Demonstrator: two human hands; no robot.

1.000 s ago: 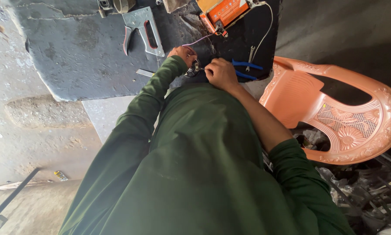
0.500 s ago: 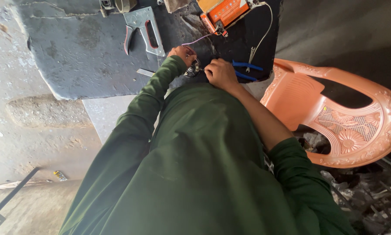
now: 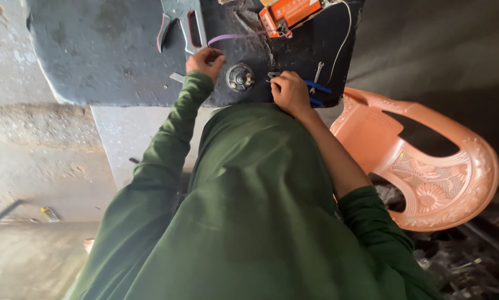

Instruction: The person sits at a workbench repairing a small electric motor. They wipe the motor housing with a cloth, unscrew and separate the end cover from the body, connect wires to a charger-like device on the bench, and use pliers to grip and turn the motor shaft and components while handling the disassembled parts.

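Since the earlier frames the two hands have been drawn apart, and a round metal part [image 3: 239,77], previously covered by them, is now exposed between them on the dark surface [image 3: 110,61]. That part is taken as the landmark: squat, circular, dull grey metal, with small studs on its upper face.

Just left of the part, the left hand [image 3: 205,59] is held with fingers curled inward; a thin purple wire [image 3: 235,37] runs from the fingertips toward an orange box-shaped unit [image 3: 290,12] beyond and right of the part. The grip appears pinched on the wire end, though the contact itself is too small to confirm. The left arm is extended in a green sleeve, wrist bent toward the part.

Just right of the part, the right hand [image 3: 290,92] is clenched on a small dark item that cannot be identified; the forearm is bare, sleeve pushed to the elbow.

Beyond and left of the part lies a grey metal staple gun [image 3: 184,22]. Right of the part lie a small spanner [image 3: 316,72] and blue-handled pliers [image 3: 316,89]. Farther right, off the surface, stands a moulded orange plastic chair [image 3: 427,166] with floral relief.
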